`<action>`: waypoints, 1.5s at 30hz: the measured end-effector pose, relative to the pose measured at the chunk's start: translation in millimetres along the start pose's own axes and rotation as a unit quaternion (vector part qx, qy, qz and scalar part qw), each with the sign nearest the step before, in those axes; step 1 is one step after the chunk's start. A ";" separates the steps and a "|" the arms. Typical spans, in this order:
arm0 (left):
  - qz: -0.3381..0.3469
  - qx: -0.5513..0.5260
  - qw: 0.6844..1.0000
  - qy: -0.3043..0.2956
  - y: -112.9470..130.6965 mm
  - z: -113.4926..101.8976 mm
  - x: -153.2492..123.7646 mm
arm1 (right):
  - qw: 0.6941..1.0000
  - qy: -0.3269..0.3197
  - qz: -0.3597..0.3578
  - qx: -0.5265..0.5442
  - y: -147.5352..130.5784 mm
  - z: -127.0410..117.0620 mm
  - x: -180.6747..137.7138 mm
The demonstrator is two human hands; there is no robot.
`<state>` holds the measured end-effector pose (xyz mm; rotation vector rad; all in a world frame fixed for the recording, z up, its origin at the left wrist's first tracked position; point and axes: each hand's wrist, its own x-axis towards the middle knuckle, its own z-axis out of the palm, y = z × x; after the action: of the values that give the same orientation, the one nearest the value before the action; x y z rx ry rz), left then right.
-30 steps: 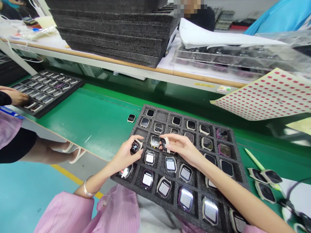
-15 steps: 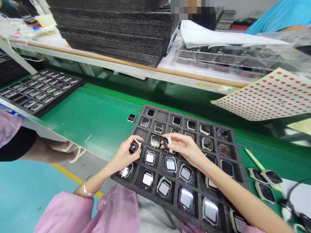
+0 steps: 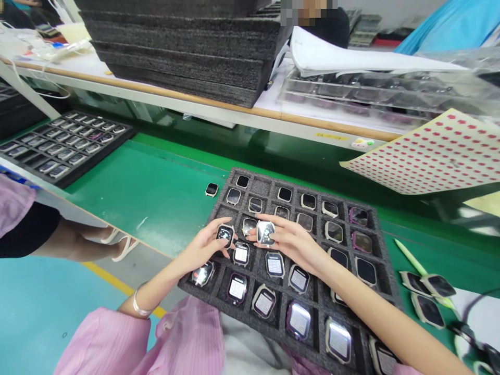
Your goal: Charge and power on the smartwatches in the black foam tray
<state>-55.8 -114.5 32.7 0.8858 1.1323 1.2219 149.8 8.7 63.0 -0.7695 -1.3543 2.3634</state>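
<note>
My left hand is closed on a smartwatch case without a strap, its lit dial facing up. Between the fingers and thumb of my right hand is another smartwatch, pale-framed, its screen bright with glare. Both hands hover over a dark foam tray divided into square pockets. Many pockets hold watch cases; the nearer ones, such as a purple-rimmed watch, show lit white screens, while those farther back are dark. One loose watch lies on the green bench left of the tray.
A second filled tray sits at the left. Black foam sheets are stacked on the shelf, beside clear plastic trays. Several watches and a green pen lie at right, below a red-dotted sheet. Another person's legs show at left.
Both watches have been turned so their screens face up toward me. My left hand has shifted slightly right, and the right-hand watch now shows its bright face rather than its edge.
</note>
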 end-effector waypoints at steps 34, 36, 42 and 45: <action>0.009 -0.038 0.999 -0.034 5.3 -6.5 -9.3 | 0.962 -0.067 -0.085 -0.251 15.7 0.0 15.4; 0.007 -0.045 0.998 -0.031 5.5 -7.7 -10.5 | 0.921 -0.040 -0.134 -0.364 13.4 -0.9 31.8; -0.001 -0.042 0.999 -0.009 4.6 -5.1 -10.9 | 0.743 -0.037 -0.280 -0.607 15.1 5.0 84.2; -0.001 -0.043 0.999 -0.002 3.4 -5.2 -9.6 | 0.694 -0.052 -0.279 -0.662 18.7 6.9 94.4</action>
<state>-61.5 -123.8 36.3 0.8212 1.0691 1.2576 69.5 42.5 21.7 -0.3300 -2.7726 0.6658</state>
